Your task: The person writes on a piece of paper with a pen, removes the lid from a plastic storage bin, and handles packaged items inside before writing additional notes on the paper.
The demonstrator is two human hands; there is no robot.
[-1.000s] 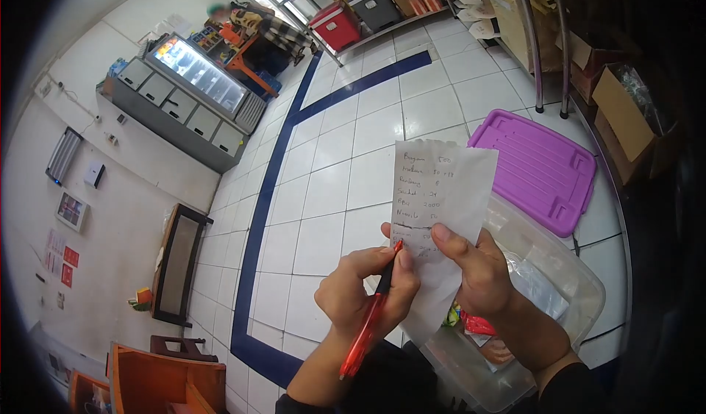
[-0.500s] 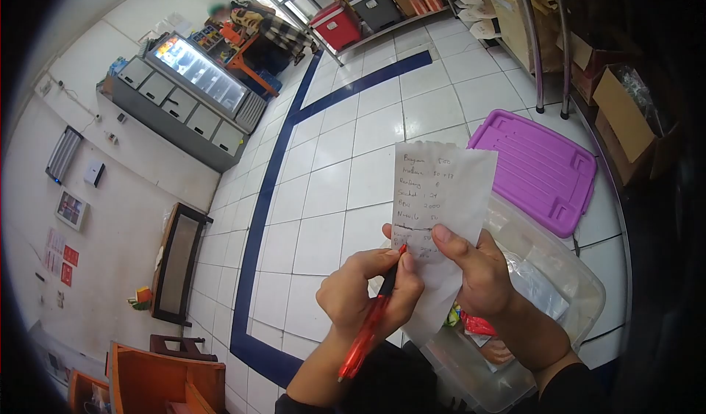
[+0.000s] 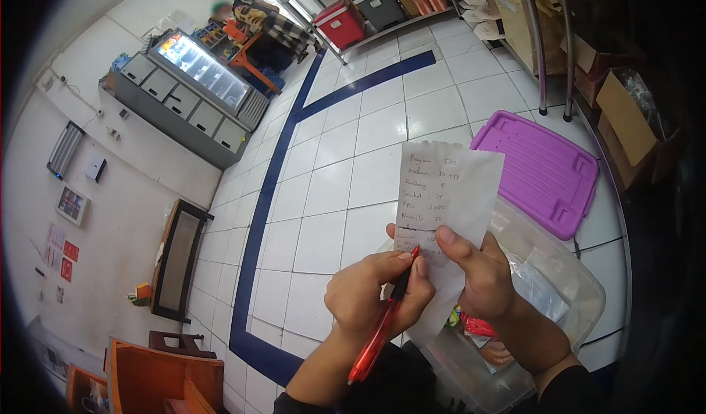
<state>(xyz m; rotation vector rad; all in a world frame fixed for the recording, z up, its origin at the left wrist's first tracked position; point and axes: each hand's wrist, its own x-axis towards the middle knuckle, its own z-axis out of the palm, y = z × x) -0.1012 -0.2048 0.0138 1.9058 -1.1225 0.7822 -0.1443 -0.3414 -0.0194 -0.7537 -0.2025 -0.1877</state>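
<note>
The left hand [image 3: 375,293] pinched the pen [image 3: 373,343] in its grip, tip at the paper [image 3: 457,193]; the right hand [image 3: 485,278] pinched the paper, thumb in front, fingers behind.

Matt paper is seen in the note [image 3: 471,186], glossy plastic in the pen [image 3: 376,337], ridged plastic in the lid [image 3: 540,173].

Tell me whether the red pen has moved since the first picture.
Yes: against the purple lid, the red pen has shifted rightward in view, its tip farther from the left edge of the paper.
</note>
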